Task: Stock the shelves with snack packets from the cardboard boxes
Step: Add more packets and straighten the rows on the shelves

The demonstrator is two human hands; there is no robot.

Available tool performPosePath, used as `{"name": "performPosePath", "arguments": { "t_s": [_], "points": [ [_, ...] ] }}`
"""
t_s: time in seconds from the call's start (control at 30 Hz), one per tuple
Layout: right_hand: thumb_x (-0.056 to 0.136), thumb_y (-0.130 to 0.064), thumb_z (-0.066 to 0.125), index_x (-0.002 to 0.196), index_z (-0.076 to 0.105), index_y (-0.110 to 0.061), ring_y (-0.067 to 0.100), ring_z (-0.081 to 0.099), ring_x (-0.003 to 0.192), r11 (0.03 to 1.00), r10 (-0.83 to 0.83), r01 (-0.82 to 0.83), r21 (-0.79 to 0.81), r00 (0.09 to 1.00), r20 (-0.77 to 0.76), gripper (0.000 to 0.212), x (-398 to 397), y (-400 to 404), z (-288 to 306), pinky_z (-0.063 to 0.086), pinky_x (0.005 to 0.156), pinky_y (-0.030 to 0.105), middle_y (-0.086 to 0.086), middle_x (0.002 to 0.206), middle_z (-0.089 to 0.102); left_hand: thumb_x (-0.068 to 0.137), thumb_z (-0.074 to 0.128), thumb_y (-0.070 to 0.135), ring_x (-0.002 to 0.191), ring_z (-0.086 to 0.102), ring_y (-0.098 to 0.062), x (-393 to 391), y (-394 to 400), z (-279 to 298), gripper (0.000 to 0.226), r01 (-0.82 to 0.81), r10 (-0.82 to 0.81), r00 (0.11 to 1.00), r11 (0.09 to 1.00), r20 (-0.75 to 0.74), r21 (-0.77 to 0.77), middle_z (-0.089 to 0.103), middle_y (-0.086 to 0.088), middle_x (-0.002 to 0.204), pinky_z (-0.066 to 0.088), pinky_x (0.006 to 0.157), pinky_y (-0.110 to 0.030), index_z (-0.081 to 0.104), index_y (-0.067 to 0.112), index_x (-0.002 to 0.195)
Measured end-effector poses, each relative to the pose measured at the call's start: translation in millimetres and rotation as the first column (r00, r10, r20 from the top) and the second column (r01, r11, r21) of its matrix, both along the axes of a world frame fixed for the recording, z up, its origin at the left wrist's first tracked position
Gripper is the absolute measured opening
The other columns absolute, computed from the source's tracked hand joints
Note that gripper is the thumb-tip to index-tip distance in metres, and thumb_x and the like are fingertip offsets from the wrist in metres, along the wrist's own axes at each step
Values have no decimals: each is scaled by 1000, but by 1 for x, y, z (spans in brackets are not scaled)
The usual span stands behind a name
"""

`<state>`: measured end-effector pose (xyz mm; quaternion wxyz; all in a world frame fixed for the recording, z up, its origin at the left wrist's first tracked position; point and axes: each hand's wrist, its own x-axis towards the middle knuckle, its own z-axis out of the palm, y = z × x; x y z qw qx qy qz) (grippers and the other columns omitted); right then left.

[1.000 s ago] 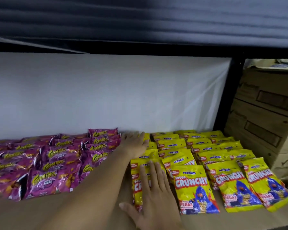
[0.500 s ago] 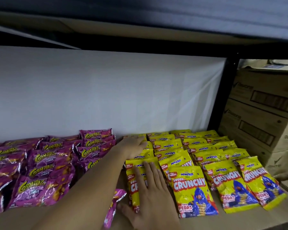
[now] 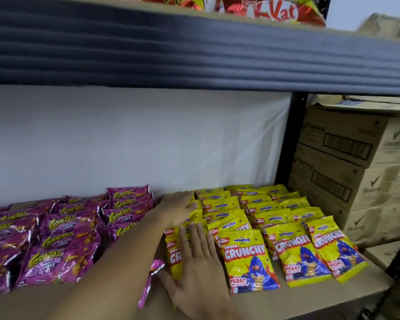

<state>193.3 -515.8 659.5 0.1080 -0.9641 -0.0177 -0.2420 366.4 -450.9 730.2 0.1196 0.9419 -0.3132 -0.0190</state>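
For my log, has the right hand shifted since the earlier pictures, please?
No: the right hand still lies flat on the leftmost front yellow packet, beside the Monster Crunchy packet.

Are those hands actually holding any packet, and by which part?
Neither grips anything. The left hand lies flat on the far yellow packets; the right hand presses palm-down on the front of the nearest yellow packet.

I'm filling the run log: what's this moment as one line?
left hand: flat on rear yellow packets | right hand: flat on front-left packet | purple packets: left | shelf: partly stocked
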Motion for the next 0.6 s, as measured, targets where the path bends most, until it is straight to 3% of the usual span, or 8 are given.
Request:
{"name": "performPosePath", "arguments": {
  "t_s": [0.13,0.3,0.37,0.43,0.5,0.6],
  "points": [
    [92,-60,41,150,40,-21,19,18,151,994,41,-50,98,994,98,70,-18,-10,11,17,118,39,2,160,30,103,35,51,146,32,-25,-17,-2,2,59,38,-46,996,993,-73,-110,28,-3,161,28,119,-44,20,32,156],
    [92,-50,46,144,48,-24,12,22,147,997,-39,29,68,987,153,58,-46,-59,14,20,122,32,-2,153,43,102,43,50,146,32,-20,-36,-17,17,58,40,-57,995,982,-83,-187,34,-2,159,26,118,-31,31,27,154],
    [96,-57,33,151,37,-28,12,9,150,994,-97,92,51,990,101,62,-54,-83,19,12,122,30,-3,160,31,101,44,51,145,32,-19,-41,-25,21,59,82,-95,993,982,-67,-167,33,-1,159,27,118,-32,32,28,154],
    [94,-69,14,157,14,-33,13,-12,151,992,-110,111,57,994,-20,72,-60,-101,20,-1,120,31,-6,166,3,102,44,49,145,32,-20,-41,-37,19,56,91,-105,990,984,-89,-152,33,-1,159,28,119,-35,36,27,152],
    [85,-81,0,156,-3,-39,15,-26,148,993,-86,96,74,988,-129,82,-62,-110,19,-3,120,35,-9,163,-18,103,43,45,141,39,-22,-40,-51,13,47,95,-110,988,986,-105,-138,40,-1,154,33,115,-36,46,24,146],
    [79,-86,-6,154,-10,-42,18,-35,144,998,-40,51,42,976,-213,87,-59,-115,15,0,122,40,-11,160,-29,106,38,40,135,42,-31,-34,-70,1,37,143,-153,981,986,-120,-90,51,-1,140,35,110,-40,65,19,118]
  ]
}}
